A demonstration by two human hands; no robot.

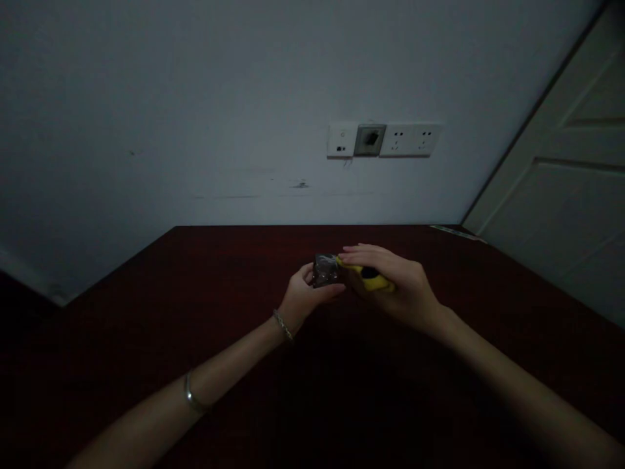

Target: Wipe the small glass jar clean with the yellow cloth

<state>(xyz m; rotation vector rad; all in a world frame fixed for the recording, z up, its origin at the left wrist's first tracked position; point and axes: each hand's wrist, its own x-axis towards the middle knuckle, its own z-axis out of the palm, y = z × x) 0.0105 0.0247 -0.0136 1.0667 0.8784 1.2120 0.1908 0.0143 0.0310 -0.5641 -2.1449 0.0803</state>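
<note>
My left hand (307, 291) is closed around a small dark, glossy, box-shaped thing (325, 270); light glints off its surface, and its exact kind is hard to make out. The thumb runs along its near side. My right hand (404, 281) is wrapped over a yellow object with a black patch (375, 281), partly hidden by the fingers and palm. The tip of the yellow object meets or nearly meets the right edge of the dark thing. Both hands are above the middle of the dark red table (234, 260).
A pale wall (219, 117) rises behind the table's far edge. On it are white socket plates (411, 140) and a grey switch plate (370, 140). A panelled door (576, 176) stands at the right. A thin strip (456, 232) lies by the far right corner. The light is dim.
</note>
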